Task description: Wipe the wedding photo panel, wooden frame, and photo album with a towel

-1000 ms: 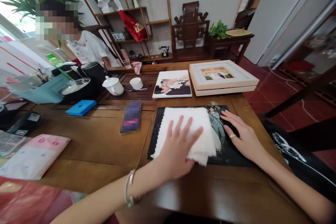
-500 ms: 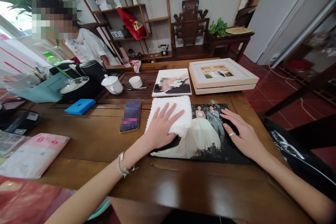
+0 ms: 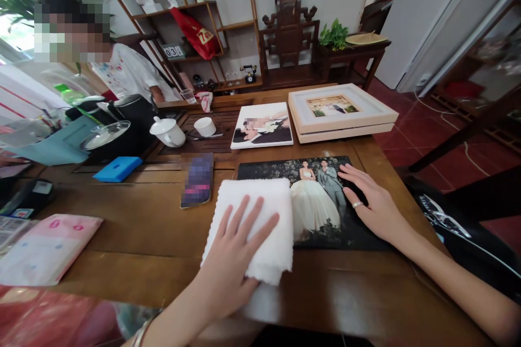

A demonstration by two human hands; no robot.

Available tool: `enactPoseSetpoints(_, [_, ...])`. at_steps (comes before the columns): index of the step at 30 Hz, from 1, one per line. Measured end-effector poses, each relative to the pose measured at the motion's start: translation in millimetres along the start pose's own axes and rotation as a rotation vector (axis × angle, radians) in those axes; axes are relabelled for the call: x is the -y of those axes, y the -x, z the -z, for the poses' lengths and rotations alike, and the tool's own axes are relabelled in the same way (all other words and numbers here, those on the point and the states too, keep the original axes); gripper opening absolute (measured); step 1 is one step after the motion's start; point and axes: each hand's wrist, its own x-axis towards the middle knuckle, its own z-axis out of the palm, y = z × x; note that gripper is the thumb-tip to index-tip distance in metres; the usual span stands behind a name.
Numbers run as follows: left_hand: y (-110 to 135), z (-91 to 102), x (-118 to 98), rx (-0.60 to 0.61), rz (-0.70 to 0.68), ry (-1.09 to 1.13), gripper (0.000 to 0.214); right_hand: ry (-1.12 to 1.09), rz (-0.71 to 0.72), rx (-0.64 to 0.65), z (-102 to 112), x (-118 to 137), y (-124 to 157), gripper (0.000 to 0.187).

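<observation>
A wedding photo panel (image 3: 315,200) lies flat on the wooden table, showing a couple against dark foliage. Over its left end and past its near edge is spread a white cloth (image 3: 272,200) with a scalloped border. My left hand (image 3: 234,252) lies on the cloth, palm down, fingers spread. At the panel's right end rests my right hand (image 3: 376,209), its fingers stretched out and touching the surface; it wears a ring. Behind the panel are a smaller photo panel (image 3: 262,126) and a thick cream-framed picture (image 3: 342,111).
Left of the panel lies a phone (image 3: 197,180). Farther left are a blue box (image 3: 118,168), a white lidded teapot (image 3: 169,131), a white cup (image 3: 204,127) and a pink-and-white packet (image 3: 46,249). A person in a white shirt (image 3: 130,73) sits across the table.
My left hand and the cloth have slid toward me, off the panel's upper left part and over its near edge. My right hand stays at the right end.
</observation>
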Motion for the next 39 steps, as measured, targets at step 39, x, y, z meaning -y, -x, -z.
enactPoseSetpoints(39, [-85,9.4,46,-0.029,0.157,-0.095,0.076,-0.02,0.007,-0.02,-1,-1,0,0.031])
